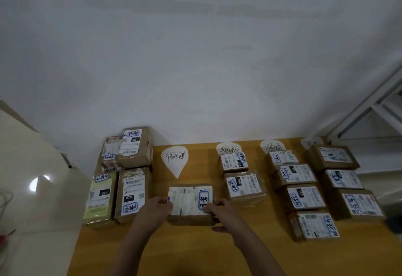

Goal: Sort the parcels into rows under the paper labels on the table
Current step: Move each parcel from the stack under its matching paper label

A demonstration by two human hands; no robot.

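A brown parcel (188,201) with a white shipping label lies on the wooden table (195,251), just below the first paper label (175,157). My left hand (153,209) grips its left edge and my right hand (218,209) grips its right edge. Under the second paper label (228,148) lie two parcels (243,185). Under the third paper label (272,145) runs a row of several parcels (304,197). The fourth paper label (311,141) heads a row of three parcels (342,178).
A pile of unsorted parcels (123,173) sits at the table's left end, some stacked. A white wall rises behind the table. A white metal frame (374,110) stands at the right. A pale floor (32,188) lies to the left.
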